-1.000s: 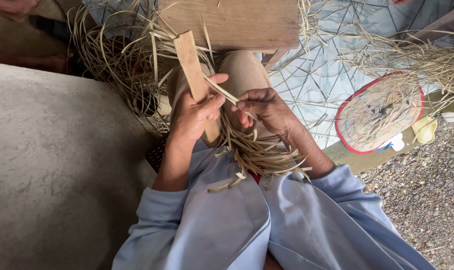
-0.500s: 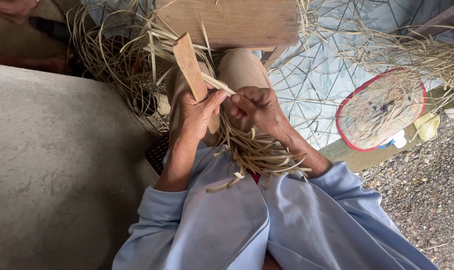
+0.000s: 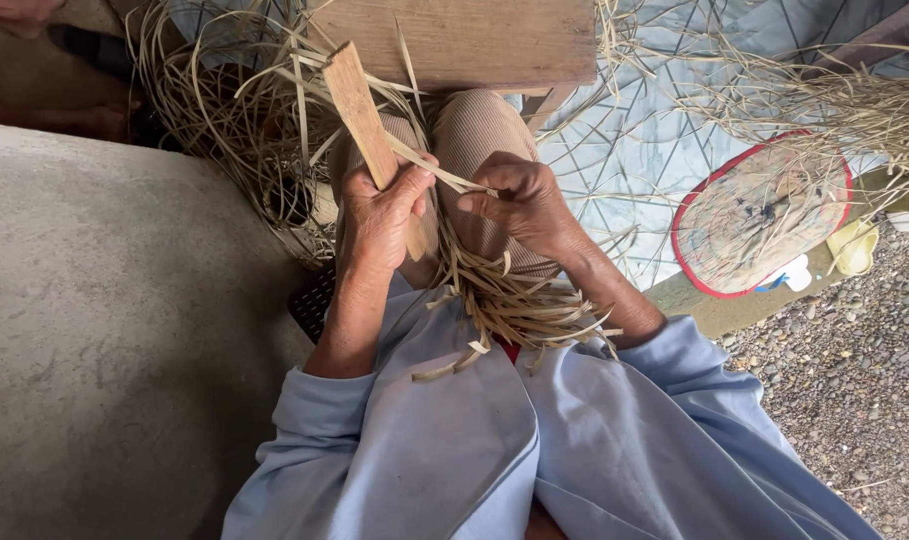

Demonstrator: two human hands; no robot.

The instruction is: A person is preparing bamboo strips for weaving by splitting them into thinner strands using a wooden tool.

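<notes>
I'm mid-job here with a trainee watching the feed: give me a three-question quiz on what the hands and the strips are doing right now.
1. True or false: the left hand grips the flat tan wooden slat.
2. The right hand pinches which thing? A) the round woven fan with a red rim B) a thin pale straw-coloured strip C) the small yellow plastic object
3. Fill in: a bundle of short cut pale strips lies on the person's ____, over the light blue garment.

Key: 1 true; 2 B; 3 lap.
</notes>
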